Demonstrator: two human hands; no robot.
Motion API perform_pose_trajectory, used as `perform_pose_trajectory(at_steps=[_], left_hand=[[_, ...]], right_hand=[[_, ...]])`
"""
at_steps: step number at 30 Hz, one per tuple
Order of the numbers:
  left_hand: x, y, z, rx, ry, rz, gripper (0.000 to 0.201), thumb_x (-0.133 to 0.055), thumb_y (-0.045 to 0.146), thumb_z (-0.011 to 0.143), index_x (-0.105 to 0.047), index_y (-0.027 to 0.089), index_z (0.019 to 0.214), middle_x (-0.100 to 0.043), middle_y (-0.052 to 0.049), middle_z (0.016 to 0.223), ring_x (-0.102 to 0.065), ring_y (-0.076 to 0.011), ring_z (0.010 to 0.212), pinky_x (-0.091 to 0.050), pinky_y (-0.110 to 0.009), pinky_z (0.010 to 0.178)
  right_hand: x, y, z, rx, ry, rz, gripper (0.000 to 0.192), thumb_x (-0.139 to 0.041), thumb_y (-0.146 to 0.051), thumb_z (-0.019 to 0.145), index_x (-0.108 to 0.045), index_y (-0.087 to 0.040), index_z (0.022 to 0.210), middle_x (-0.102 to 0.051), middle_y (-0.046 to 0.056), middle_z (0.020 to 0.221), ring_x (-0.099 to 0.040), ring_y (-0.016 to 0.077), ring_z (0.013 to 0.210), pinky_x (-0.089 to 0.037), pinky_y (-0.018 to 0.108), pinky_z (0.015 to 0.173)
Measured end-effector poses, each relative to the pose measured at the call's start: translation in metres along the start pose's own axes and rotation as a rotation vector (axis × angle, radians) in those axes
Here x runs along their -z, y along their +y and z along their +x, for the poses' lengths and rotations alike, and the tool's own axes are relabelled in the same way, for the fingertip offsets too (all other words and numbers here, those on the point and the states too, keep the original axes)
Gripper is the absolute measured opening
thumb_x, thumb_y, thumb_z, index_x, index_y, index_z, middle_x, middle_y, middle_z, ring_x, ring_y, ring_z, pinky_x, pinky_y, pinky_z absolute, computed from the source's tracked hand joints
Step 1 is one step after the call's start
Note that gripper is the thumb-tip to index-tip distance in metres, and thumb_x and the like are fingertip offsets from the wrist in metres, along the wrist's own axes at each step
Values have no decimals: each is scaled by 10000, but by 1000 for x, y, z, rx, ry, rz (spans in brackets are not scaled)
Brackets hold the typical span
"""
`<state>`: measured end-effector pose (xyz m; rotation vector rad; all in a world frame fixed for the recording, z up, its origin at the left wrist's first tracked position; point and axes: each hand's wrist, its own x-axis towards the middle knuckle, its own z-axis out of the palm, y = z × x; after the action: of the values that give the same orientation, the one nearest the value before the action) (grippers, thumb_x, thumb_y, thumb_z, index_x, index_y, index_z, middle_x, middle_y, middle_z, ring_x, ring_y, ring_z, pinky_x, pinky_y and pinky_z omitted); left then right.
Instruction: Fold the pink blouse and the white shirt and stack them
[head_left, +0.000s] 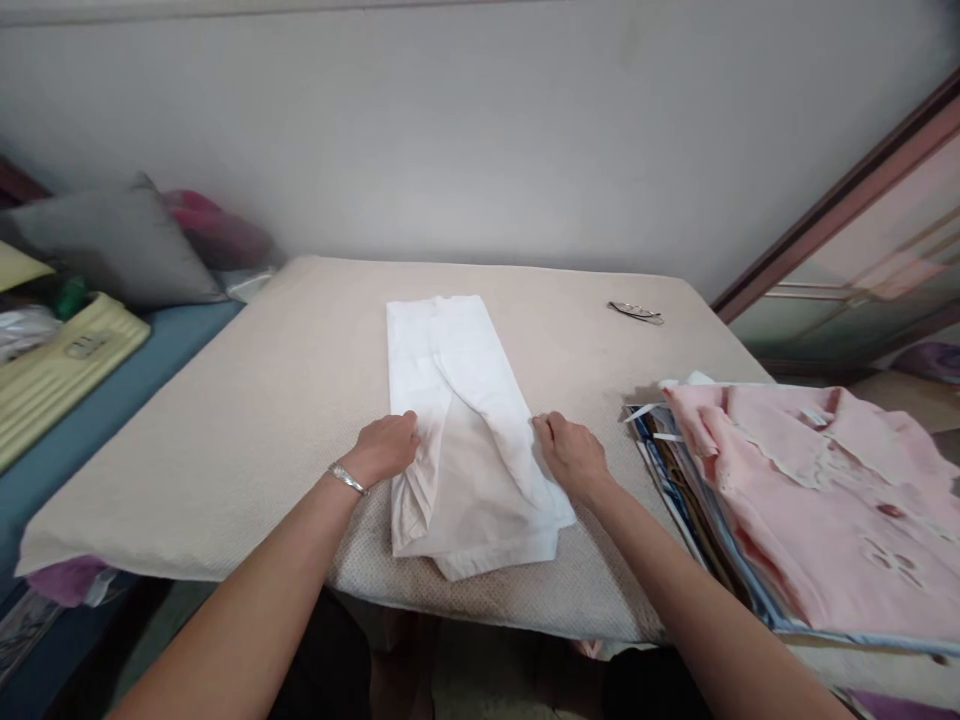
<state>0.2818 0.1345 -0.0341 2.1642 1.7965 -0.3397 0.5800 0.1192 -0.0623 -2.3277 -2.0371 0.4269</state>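
Left hand: the left hand point(386, 447) rests at the left edge of the white garment point(465, 430), fingers curled and pinching the cloth at that edge; a silver bracelet point(346, 478) sits on the wrist.
Right hand: the right hand point(571, 455) is at the right edge of the same garment, fingers bent in and gripping the fabric there, knuckles up.
White garment: folded into a long narrow strip running from near to far, lying flat at the middle of the table point(262, 420); its near end reaches close to the table's near edge, with layers of cloth overlapping in a loose, uneven fold between the two hands.
Table: covered in a beige textured cloth, set against a pale wall.
Right side: a stack of folded clothes point(810, 500) with a pink embroidered garment on top lies at the near right, just beside the right forearm; darker and striped pieces show under it.
Far right: a small metal object point(636, 312), too small to tell what it is, lies on the table well apart from the garment.
Left side: a grey cushion point(124, 245) and a pale yellow ribbed item point(60, 365) sit beyond the table's left edge.
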Motion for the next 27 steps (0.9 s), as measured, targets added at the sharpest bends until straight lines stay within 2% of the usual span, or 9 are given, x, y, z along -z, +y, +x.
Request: perform_pose_trajectory(at_steps=[4, 7, 9, 11, 13, 15, 19, 23, 27], left_hand=[[5, -8, -2, -27, -15, -29, 209, -389, 247, 946, -577, 199, 1024, -701, -136, 1071, -673, -287, 981, -481, -383, 766], [10, -17, -5, -47, -31, -53, 211, -389, 232, 947, -596, 201, 971, -709, -116, 1034, -677, -259, 936, -480, -355, 742], [14, -24, -7, -40, -25, -63, 202, -408, 243, 942, -605, 198, 943, -708, -114, 1012, -677, -262, 924, -479, -351, 728], [18, -32, -9, -8, -1, -67, 206, -415, 251, 938, -611, 190, 936, -703, -129, 1015, -676, -281, 929, -479, -359, 713], [21, -38, -12, 42, 36, -67, 227, -403, 252, 940, -616, 178, 963, -693, -153, 1045, -673, -305, 946, -482, -373, 707], [24, -42, -14, 98, 73, -65, 249, -387, 238, 942, -614, 163, 1009, -680, -174, 1070, -669, -318, 960, -487, -388, 719], [23, -42, -18, 102, 153, -68, 261, -352, 216, 967, -596, 160, 1042, -670, -154, 1043, -659, -289, 964, -493, -388, 775], [19, -37, -18, 7, 143, -60, 228, -361, 223, 992, -581, 173, 1022, -655, -122, 1047, -637, -247, 995, -488, -361, 843], [16, -36, -19, -34, 99, -54, 170, -417, 221, 975, -582, 176, 980, -648, -114, 1025, -626, -238, 999, -487, -335, 810]], right_hand=[[-4, -29, 44, -19, 24, 9, 467, -265, -461, 1061, -642, -187, 1095, -722, 148, 1032, -678, 273, 971, -449, 344, 783], [-10, -44, 60, -56, 19, -28, 423, -303, -406, 1049, -646, -164, 1099, -713, 169, 1024, -672, 290, 963, -457, 374, 799], [-12, -49, 59, -58, 65, -71, 401, -327, -375, 1039, -642, -139, 1113, -705, 189, 1020, -669, 305, 956, -459, 399, 814], [-13, -51, 51, -7, 194, -117, 412, -338, -382, 1035, -636, -115, 1135, -693, 209, 1059, -650, 327, 1009, -453, 430, 863], [-17, -54, 41, 122, 352, -130, 463, -321, -420, 1044, -615, -101, 1206, -658, 226, 1202, -582, 348, 1165, -413, 466, 976], [-26, -57, 32, 271, 415, -117, 545, -292, -484, 1050, -547, -110, 1352, -556, 213, 1413, -432, 350, 1360, -317, 501, 1103], [-50, -61, 28, 381, 245, -113, 682, -264, -589, 1035, -304, -177, 1577, -288, 132, 1645, -187, 318, 1518, -194, 560, 1191], [-60, -54, 26, 396, 166, -108, 691, -236, -590, 1041, -246, -192, 1606, -221, 125, 1669, -167, 311, 1533, -198, 584, 1198], [-60, -32, -4, 488, 189, -93, 709, -258, -563, 1048, -157, -170, 1628, -226, 149, 1663, -169, 297, 1538, -209, 565, 1207]])
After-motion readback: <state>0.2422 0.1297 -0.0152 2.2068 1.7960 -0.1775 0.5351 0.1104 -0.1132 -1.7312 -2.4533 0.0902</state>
